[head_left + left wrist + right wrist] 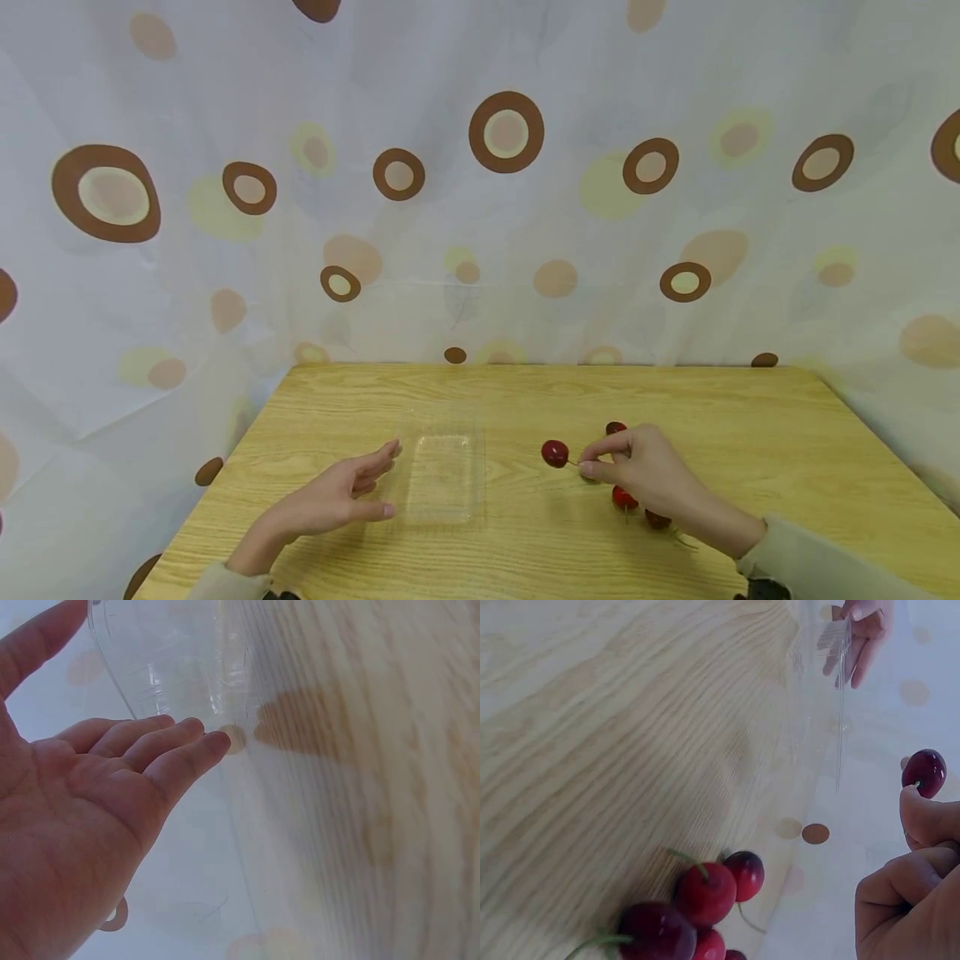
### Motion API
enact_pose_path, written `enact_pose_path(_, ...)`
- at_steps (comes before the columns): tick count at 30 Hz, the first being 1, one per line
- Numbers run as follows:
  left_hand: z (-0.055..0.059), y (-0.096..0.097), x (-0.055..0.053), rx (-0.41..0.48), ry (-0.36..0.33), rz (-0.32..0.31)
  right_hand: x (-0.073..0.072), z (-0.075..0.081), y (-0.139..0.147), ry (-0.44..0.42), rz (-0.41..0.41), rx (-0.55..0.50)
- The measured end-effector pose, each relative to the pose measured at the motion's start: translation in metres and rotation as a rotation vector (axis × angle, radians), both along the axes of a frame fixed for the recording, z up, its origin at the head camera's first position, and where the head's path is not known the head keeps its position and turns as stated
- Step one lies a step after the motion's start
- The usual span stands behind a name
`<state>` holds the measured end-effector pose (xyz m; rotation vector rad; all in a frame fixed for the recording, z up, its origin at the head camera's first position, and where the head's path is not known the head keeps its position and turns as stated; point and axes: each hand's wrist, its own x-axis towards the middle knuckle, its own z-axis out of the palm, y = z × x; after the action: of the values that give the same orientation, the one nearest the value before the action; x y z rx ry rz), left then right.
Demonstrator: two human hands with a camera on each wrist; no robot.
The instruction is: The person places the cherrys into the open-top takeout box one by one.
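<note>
Between thumb and forefinger, my right hand (645, 471) pinches the stem of a dark red cherry (555, 453). The cherry hangs off to the left of the fingertips, above the table. In the right wrist view that same cherry (924, 772) shows at the thumb tip. Several more cherries (705, 894) with green stems lie clustered on the wood, partly hidden under the right hand in the head view. My left hand (330, 498), fingers extended and thumb apart, is at the left side of a clear plastic box (477, 475). Nothing lies in its palm (82, 795).
A light wooden table (750, 433) carries the box left of centre and the cherries on the right. Behind it hangs a white curtain (480, 225) patterned with brown, tan and yellow spots, also draped along both sides.
</note>
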<state>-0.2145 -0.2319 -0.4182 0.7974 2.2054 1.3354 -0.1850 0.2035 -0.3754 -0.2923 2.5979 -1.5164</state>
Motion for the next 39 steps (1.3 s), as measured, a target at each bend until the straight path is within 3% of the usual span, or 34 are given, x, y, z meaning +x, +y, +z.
enact_pose_path(13, -0.003, -0.001, -0.002, -0.012, 0.018, 0.013, -0.035, -0.012, -0.076, 0.105, 0.082, -0.018)
enact_pose_path(23, -0.005, -0.002, -0.003, -0.010, 0.017, 0.029, -0.058, -0.031, -0.114, 0.139, 0.052, 0.008)
enact_pose_path(39, -0.005, -0.002, -0.003, -0.017, 0.008, 0.042, -0.072, -0.040, -0.148, 0.166, 0.065, 0.075)
